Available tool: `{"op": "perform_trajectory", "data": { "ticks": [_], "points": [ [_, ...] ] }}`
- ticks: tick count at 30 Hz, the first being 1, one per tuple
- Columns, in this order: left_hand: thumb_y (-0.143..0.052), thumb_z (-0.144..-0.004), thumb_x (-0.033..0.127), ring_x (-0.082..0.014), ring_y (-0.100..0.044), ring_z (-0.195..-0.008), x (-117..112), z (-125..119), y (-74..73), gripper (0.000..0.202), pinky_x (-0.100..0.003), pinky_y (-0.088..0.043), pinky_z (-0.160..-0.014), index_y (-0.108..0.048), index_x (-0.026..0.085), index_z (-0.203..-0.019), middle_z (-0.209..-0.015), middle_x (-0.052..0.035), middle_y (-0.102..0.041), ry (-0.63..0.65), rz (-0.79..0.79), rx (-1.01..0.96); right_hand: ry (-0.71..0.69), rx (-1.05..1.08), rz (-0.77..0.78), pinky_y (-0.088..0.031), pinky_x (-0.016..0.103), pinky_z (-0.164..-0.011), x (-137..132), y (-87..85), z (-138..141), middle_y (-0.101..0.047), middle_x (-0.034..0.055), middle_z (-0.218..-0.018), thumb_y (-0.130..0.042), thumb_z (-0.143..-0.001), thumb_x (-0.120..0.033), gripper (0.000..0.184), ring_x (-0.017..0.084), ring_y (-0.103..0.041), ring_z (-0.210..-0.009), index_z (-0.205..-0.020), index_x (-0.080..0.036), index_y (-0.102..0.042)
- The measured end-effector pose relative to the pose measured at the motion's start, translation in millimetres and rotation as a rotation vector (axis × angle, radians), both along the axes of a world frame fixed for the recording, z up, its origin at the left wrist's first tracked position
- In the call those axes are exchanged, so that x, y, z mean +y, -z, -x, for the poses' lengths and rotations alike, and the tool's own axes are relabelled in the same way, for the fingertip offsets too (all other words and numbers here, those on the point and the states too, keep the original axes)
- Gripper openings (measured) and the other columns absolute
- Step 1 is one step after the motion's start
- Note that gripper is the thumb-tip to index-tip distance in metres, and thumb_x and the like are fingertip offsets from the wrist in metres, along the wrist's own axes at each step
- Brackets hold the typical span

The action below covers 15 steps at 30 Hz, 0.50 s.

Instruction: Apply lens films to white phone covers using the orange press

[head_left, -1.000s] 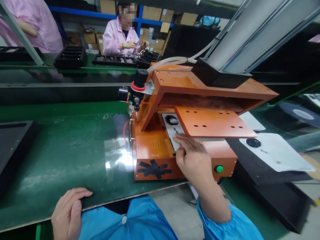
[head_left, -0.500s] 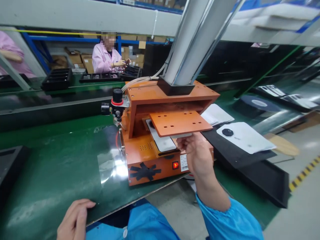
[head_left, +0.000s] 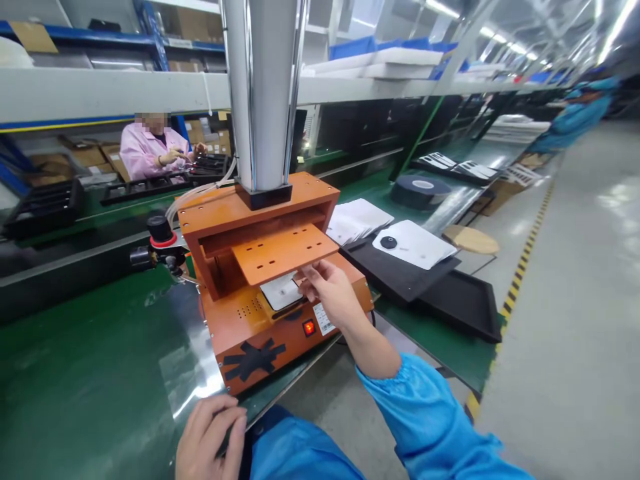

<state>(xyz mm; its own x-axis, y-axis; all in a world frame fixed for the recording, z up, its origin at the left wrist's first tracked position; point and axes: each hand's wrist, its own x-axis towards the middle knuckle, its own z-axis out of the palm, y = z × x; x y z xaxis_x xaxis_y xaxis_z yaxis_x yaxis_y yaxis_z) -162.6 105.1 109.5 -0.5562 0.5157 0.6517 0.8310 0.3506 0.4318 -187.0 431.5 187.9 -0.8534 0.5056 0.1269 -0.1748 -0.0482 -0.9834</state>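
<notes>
An orange press [head_left: 295,337] with a lit red switch stands on the green table in front of me. Beneath its raised orange plate [head_left: 285,250] lies a flat white panel [head_left: 281,293] with a dark border, partly covered by the plate. My right hand [head_left: 320,283] reaches under the plate's front edge, fingers bent and thumb close to them, by the panel's right side. What lies between the fingertips, if anything, is hidden. Down at the table's front edge, my left hand [head_left: 210,433] rests with its fingers loosely bent and apart, holding nothing.
To the right, a white sheet with a black disc [head_left: 420,245] lies on a black board [head_left: 400,283] over a black tray [head_left: 465,300]. A stack of white sheets [head_left: 357,219] is behind. A regulator [head_left: 160,243] juts out left. Across the line sits a co-worker in pink [head_left: 150,153].
My view has swung to the right, so the press appears further left. The right hand stays under the plate, its fingers now at the white panel's right side. The left hand stays at the table edge.
</notes>
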Motion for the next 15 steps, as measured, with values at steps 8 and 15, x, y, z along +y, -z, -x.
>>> {"op": "perform_trajectory", "data": {
  "ticks": [8,15],
  "points": [
    [-0.065,-0.098,0.017,-0.0173,-0.072,-0.088,-15,8,16.3,0.012,-0.027,-0.058,-0.083,-0.075,0.023,-0.096,-0.096,-0.0047,-0.074,-0.115,-0.007,0.016,0.365,-0.272,-0.875,-0.05,0.034,-0.065,19,7.9,13,-0.072,0.0092,-0.085,-0.06,-0.093,-0.062,0.04,0.028,-0.071,-0.084,-0.092,-0.022,-0.063],
    [-0.064,-0.102,0.032,-0.0182,-0.073,-0.087,-22,17,48.7,0.017,-0.027,-0.057,-0.08,-0.075,0.024,-0.092,-0.094,-0.0035,-0.075,-0.181,0.022,-0.031,0.296,-0.359,-0.828,-0.05,0.039,-0.075,13,10.7,48,-0.072,0.0133,-0.086,-0.08,-0.078,-0.057,0.039,0.035,-0.068,-0.096,-0.07,-0.024,-0.06]
  ]
}}
